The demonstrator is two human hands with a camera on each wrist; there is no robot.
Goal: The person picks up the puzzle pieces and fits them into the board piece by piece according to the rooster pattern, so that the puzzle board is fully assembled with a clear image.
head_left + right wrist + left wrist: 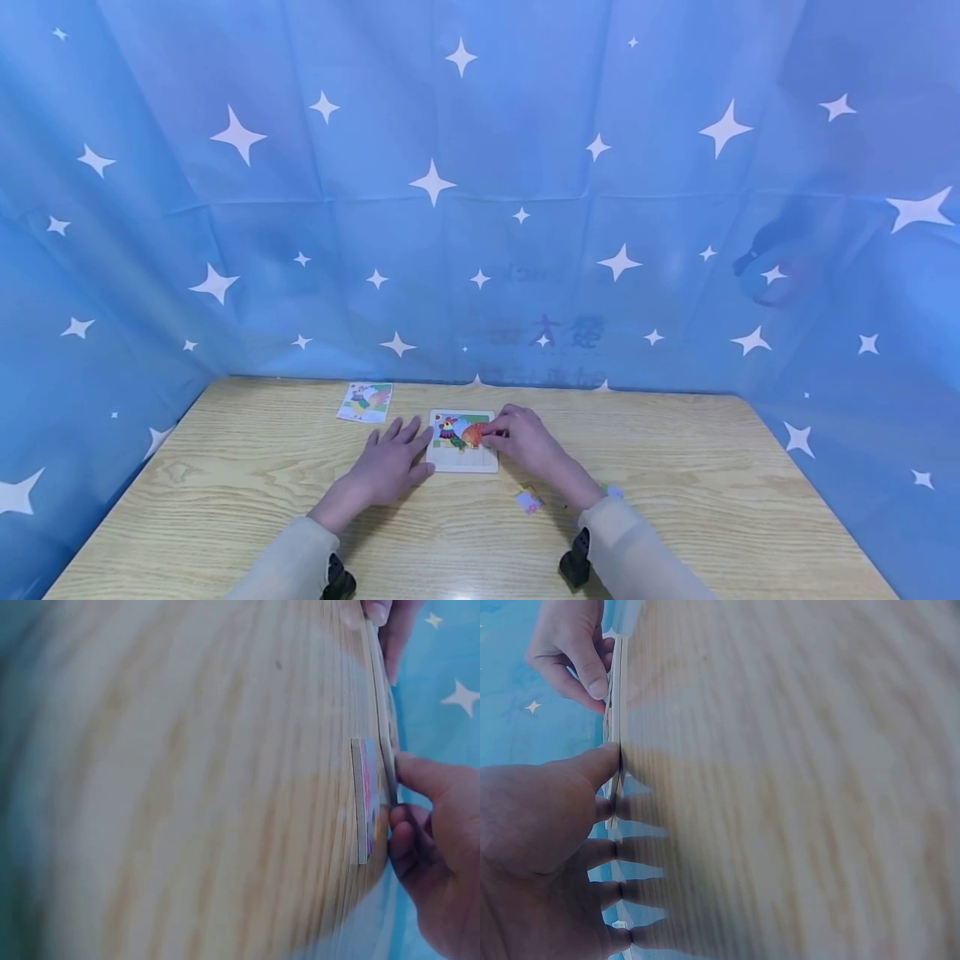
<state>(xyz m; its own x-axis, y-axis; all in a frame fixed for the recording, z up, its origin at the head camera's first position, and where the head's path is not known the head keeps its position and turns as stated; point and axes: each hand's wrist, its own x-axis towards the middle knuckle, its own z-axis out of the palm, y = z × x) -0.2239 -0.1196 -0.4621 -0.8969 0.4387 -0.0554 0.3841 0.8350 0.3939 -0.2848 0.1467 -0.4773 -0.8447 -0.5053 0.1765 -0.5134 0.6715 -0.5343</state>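
Note:
A small jigsaw puzzle board with a white frame lies flat on the table, showing a colourful rooster. Flat on the tabletop, my left hand spreads its fingers, thumb and index finger against the board's left edge. At the right side of the picture, my right hand pinches a puzzle piece by the orange tail; the fingers cover much of that piece. The right wrist view has the right thumb at the board's edge with the other fingers curled beneath.
A loose puzzle piece lies on the table below the right hand. Another piece shows partly behind the right forearm. A printed rooster card lies at the back left. A blue star-patterned curtain hangs behind the table.

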